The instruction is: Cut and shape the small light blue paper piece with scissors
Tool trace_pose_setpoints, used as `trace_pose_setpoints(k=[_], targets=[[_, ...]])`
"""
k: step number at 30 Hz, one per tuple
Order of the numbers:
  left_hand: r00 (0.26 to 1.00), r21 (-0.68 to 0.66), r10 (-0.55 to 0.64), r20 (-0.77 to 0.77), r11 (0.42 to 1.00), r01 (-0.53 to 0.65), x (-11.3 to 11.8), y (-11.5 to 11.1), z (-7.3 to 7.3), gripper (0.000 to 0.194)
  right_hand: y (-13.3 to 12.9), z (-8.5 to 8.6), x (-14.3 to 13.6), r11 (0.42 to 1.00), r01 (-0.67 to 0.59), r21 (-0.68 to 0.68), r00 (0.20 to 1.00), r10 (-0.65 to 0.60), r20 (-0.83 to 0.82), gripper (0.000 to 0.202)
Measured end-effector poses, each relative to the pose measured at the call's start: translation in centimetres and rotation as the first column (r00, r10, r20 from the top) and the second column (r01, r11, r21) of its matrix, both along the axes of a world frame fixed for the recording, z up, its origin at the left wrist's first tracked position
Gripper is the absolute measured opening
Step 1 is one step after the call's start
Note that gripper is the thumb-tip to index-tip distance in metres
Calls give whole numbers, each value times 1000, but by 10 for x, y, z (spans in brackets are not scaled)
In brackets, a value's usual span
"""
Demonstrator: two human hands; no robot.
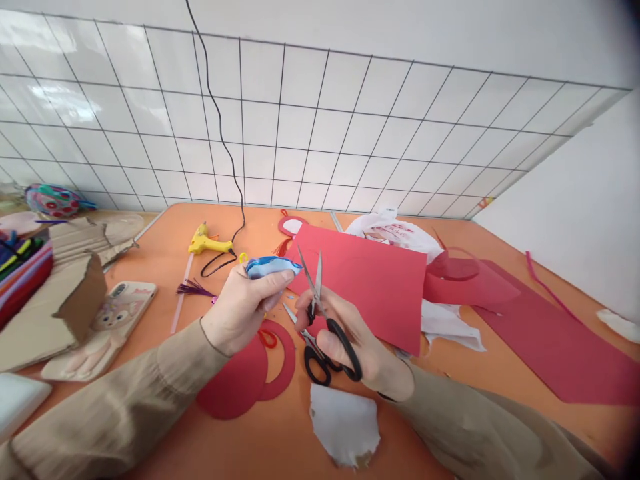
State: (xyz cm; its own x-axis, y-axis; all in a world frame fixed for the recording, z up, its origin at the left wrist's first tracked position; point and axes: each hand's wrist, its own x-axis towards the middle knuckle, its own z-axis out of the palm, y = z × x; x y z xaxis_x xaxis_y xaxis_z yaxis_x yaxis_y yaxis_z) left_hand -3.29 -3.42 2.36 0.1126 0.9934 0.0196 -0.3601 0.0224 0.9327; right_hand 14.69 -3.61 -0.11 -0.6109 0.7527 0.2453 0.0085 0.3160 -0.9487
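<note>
My left hand [237, 310] pinches a small blue-and-white piece [270, 267], soft or folded, whose material I cannot make out. In my right hand [363, 337] is a pair of black-handled scissors [319, 283], held by its loops with the blades apart and pointing up, their tips close to the right end of the blue piece. Partly hidden under that hand, a second pair of scissors [317, 367] lies on the table. Red paper rings and discs [233, 383] lie below my left hand, and a torn white scrap [345, 423] is nearer to me.
A large red sheet [373, 287] lies behind my right hand, with a white plastic bag [393, 230] beyond. At the left are a yellow glue gun [207, 241] with a black cord, a phone [107, 327] and cardboard [55, 313]. A tiled wall [300, 127] bounds the orange table [170, 433].
</note>
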Motion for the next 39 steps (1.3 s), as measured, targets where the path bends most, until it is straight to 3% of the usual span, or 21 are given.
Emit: trace_pose_setpoints(k=[8,26,39], targets=[[995,66,24,-99,998,-17,1,0,-1,45,0,-1,-3,1000,16,26,999,-17,39,49],[994,-16,56,-89,998,-57,5,-1,-2,42,-2,-10,-5,996,84,-11,996,-84,-9,52],[985,-53,91,-145,994,-100,6,0,-1,39,-3,-11,-5,993,116,7,991,-116,74,53]])
